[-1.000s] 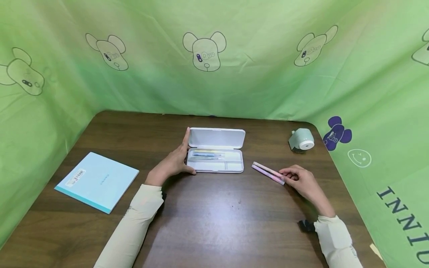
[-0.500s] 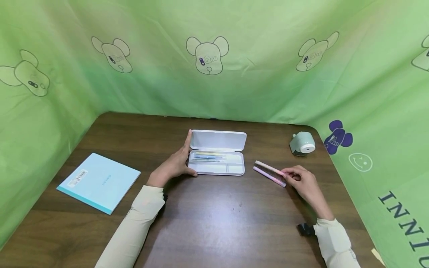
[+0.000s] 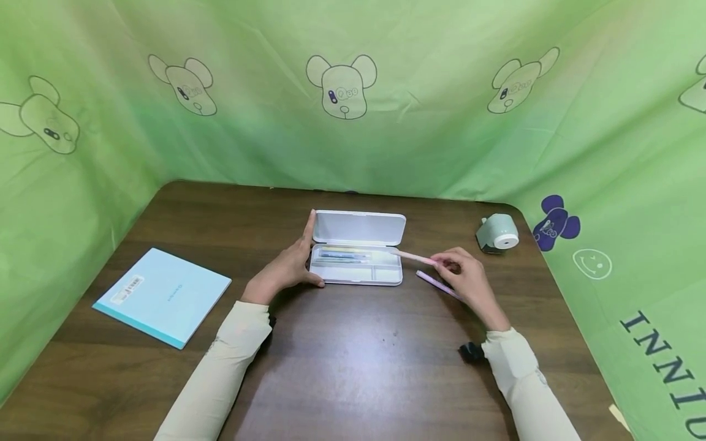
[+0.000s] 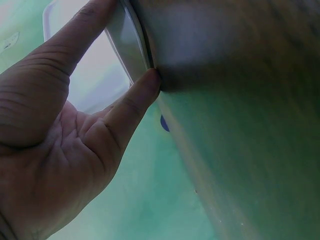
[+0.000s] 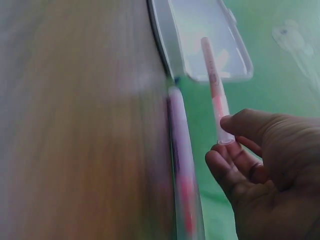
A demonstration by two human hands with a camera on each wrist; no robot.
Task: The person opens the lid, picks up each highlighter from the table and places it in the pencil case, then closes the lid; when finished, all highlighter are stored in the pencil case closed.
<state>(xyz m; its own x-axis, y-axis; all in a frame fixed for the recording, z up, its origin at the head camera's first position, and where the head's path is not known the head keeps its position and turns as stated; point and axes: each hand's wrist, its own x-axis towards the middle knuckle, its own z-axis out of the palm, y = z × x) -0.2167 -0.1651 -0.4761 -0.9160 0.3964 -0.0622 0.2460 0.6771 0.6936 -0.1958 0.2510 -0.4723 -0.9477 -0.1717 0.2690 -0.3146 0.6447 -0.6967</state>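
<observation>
A white pencil case [image 3: 386, 275] lies with its lid raised, several slim pens or pencils [image 3: 343, 255] in its rear compartment. My left hand [image 3: 284, 269] spans the case's left end, touching it with extended fingers at the lid and thumb near the front corner; the left wrist view shows the fingers against its edge. My right hand [image 3: 465, 278] pinches a pink pen [image 5: 215, 82] by one end between thumb and fingers. In the head view the pen's far tip is over the case's right end. A lilac-and-pink pen [image 3: 437, 284] lies on the table, partly below the right hand.
A pale blue notebook [image 3: 163, 298] with a barcode label lies at the left of the brown table [image 3: 353, 380]. At the back right stands a mint-green pencil sharpener [image 3: 496, 233]. A green printed curtain [image 3: 430, 147] hangs behind and along both sides.
My right hand has lifted the pink pen away from the lilac one and carried it left to the case. The left hand stays at the case's left end.
</observation>
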